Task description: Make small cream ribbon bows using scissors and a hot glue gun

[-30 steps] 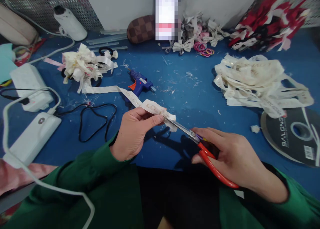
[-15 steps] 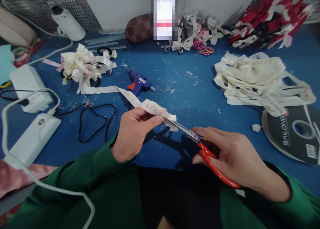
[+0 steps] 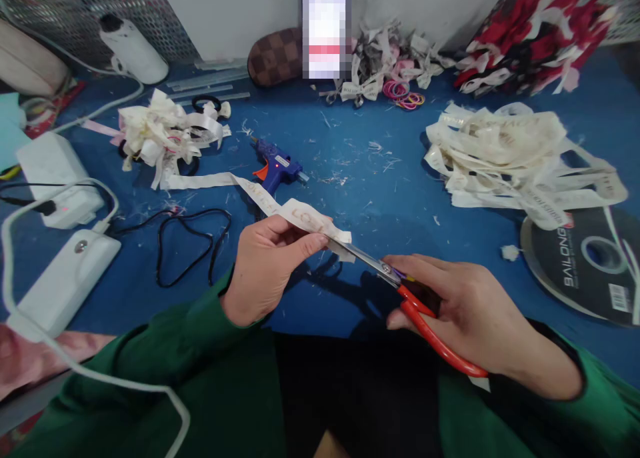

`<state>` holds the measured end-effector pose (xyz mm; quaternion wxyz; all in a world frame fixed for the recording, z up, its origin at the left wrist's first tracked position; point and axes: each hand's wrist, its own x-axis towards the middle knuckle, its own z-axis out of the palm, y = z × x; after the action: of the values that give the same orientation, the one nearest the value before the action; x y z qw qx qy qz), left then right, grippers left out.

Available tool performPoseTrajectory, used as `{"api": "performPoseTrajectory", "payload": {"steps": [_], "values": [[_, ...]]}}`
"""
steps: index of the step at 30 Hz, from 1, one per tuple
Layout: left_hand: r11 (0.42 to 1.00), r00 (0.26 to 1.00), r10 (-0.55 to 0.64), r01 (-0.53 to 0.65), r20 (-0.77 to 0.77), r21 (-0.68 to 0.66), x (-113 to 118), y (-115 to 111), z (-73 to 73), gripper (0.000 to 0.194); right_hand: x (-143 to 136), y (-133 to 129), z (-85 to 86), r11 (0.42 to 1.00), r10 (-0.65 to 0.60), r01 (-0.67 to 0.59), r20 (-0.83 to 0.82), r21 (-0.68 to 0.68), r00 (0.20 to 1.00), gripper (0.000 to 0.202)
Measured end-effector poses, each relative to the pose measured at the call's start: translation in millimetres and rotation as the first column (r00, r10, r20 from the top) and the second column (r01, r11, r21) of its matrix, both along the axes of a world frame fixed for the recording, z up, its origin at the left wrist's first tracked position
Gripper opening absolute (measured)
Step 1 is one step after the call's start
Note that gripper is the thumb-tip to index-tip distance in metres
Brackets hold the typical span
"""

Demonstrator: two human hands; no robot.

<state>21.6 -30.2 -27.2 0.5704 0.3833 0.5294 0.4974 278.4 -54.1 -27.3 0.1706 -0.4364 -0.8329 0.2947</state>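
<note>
My left hand [image 3: 273,261] pinches a cream printed ribbon [image 3: 305,215] between thumb and fingers. From there the ribbon runs left toward a bunch of cream ribbon bows [image 3: 160,131]. Red-handled scissors [image 3: 425,321] are gripped in my right hand [image 3: 465,318]. Their blades lie at the ribbon's short end, close to my left thumb, and look nearly closed. Part of the handles is hidden by my right fingers. Just beyond the ribbon lies a blue glue gun [image 3: 277,165] with an orange trigger and a small red light.
On the right are a heap of cream ribbon [image 3: 500,151] and a black ribbon spool [image 3: 580,265]. White power blocks [image 3: 65,278] and a black cord [image 3: 160,258] lie left. Grey bows [image 3: 370,71], hair ties [image 3: 403,95] and a checkered pouch [image 3: 275,57] stand at the back.
The whole view has shifted very slightly. Both hands, the ribbon and the scissors keep almost the same position, with the blades still at the ribbon's end.
</note>
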Motion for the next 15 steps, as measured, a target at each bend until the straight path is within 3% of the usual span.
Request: {"api": "performPoseTrajectory", "payload": {"steps": [15], "values": [[1.0, 0.998, -0.008, 0.008, 0.06, 0.009, 0.1, 0.1, 1.2, 0.013, -0.4, -0.5, -0.1, 1.0, 0.005, -0.005, 0.009, 0.001, 1.0, 0.045]]}}
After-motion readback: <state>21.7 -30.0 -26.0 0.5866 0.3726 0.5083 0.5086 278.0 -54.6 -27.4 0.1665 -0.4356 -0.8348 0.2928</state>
